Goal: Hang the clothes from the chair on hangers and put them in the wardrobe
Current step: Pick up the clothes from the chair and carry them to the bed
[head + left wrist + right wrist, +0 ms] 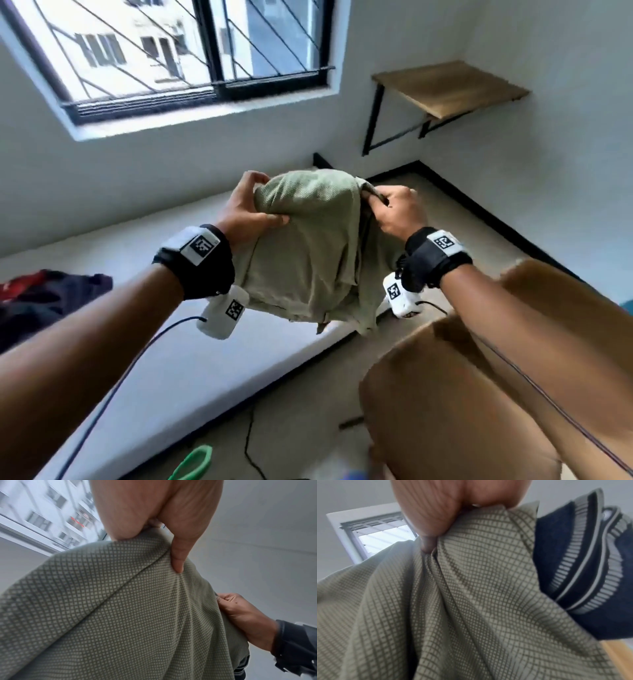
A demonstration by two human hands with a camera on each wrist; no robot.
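A pale green shirt (308,246) with a fine check weave hangs bunched in the air over the mattress, held between both hands. My left hand (255,202) grips its upper left fold, thumb in front and fingers curled over the top. My right hand (387,202) pinches the upper right edge by the collar. In the left wrist view the thumb (178,558) presses into the shirt (120,608), with the right hand (240,609) beyond. The right wrist view shows my right hand (436,507) clutching the shirt (453,601) beside its navy striped collar (582,568). A green hanger (195,459) lies on the floor.
A brown chair (462,394) stands at the lower right, below my right arm. A white mattress (171,359) lies under the shirt, with a pile of dark and red clothes (44,294) at its left. A wooden wall shelf (452,89) and a barred window (191,51) are ahead.
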